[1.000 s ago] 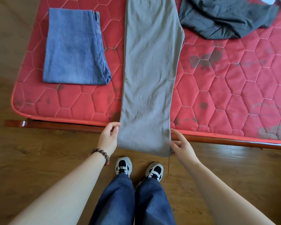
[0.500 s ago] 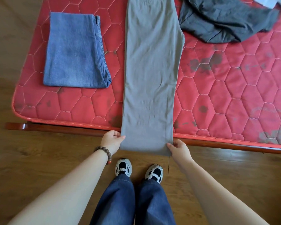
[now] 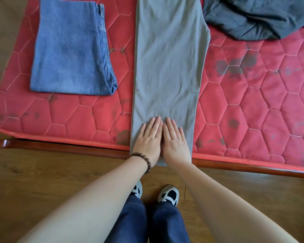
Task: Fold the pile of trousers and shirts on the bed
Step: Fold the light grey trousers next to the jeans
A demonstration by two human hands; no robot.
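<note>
I press my left hand (image 3: 148, 139) and right hand (image 3: 175, 141), fingers flat, smoothing the grey trousers (image 3: 168, 67) at frame centre; next, fold the hem upward.

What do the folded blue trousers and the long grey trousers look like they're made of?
Folded blue trousers: probably denim, matte, with a faded twill surface and a stitched seam along the right edge. Grey trousers: seemingly a thin, smooth woven cloth, matte, with fine soft creases; the exact fibre can't be told.
</note>
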